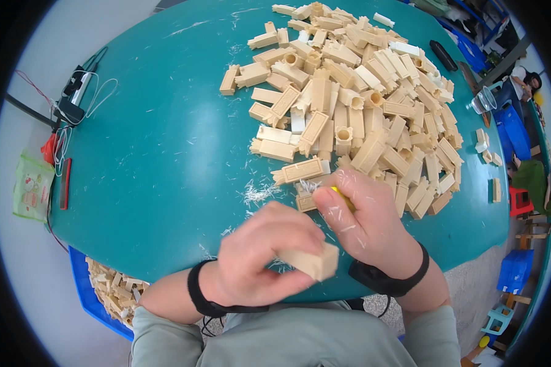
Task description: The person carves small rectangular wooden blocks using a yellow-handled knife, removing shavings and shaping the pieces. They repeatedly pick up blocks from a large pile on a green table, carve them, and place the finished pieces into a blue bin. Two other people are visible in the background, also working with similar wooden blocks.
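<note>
My left hand (263, 254) is closed around a beige rectangular plastic piece (315, 262), held tilted above the near edge of the table; the hand is slightly blurred. Just to its right and farther off, my right hand (364, 211) wraps round a small yellow-handled tool (344, 199). The fingers hide most of that tool, and its working end cannot be made out. White shavings cling to the right hand, and a small heap of shavings (260, 192) lies beyond my left hand. A big pile of similar beige pieces (349, 92), some with round openings, spreads beyond both hands.
The green tabletop (159, 159) carries scattered shavings. A power strip with cables (73, 98) and a dark red-edged bar (65, 183) lie at left. A blue bin (82, 287) of pieces stands lower left. A clear cup (483, 100) sits right; a person (523, 82) is farther off.
</note>
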